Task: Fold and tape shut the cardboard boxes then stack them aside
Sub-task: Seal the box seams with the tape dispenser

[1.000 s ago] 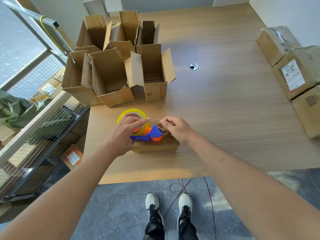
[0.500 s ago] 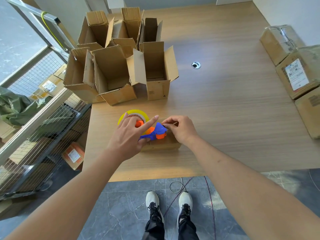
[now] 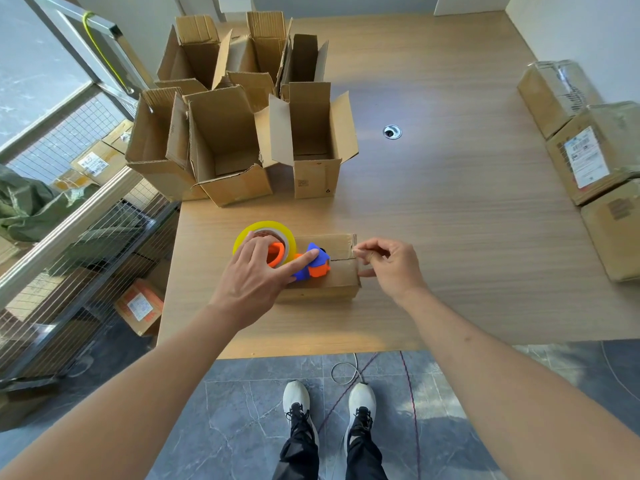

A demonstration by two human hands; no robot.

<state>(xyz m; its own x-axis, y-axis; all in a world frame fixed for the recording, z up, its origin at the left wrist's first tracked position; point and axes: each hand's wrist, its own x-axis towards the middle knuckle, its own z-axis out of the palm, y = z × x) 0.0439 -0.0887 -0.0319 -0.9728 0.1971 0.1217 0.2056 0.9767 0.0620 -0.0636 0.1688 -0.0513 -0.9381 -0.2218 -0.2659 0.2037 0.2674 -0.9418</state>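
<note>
Now the right hand [image 3: 391, 265] has moved from the tape dispenser [image 3: 294, 256] to the right end of the small closed box [image 3: 332, 268], pinching the clear tape end. The left hand [image 3: 258, 275] grips the dispenser, index finger extended. The box lies near the table's [image 3: 450, 237] front edge, its centre seam visible.

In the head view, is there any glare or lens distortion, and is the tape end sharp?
Head view: glare whitens the grommet; the wide lens bows the table edges; the tape end pinched by the right hand is too faint to resolve.
</note>
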